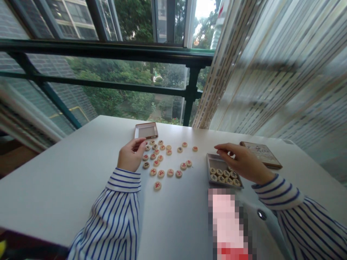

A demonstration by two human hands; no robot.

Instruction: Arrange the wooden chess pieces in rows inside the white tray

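Round wooden Chinese chess pieces [161,173] with red or black characters lie scattered over the middle of the white table. My left hand [131,155] is at the left side of this cluster, thumb and index finger brought together beside a few black-marked pieces [146,165]. What the fingertips hold, if anything, I cannot make out. Over the right part of an open grey box [211,161] hovers my right hand [240,160], fingers stretched to the left and nothing visible in them. Black-marked pieces [220,178] sit in rows in the box's near part; my right hand hides some of that box.
A shallow box lid [146,130] lies at the table's far edge. A flat patterned box [261,154] lies right, behind my right hand. A pixelated object [227,220] is at the near edge. Beyond the white table [67,173] are a window railing [108,48] and curtains [271,90].
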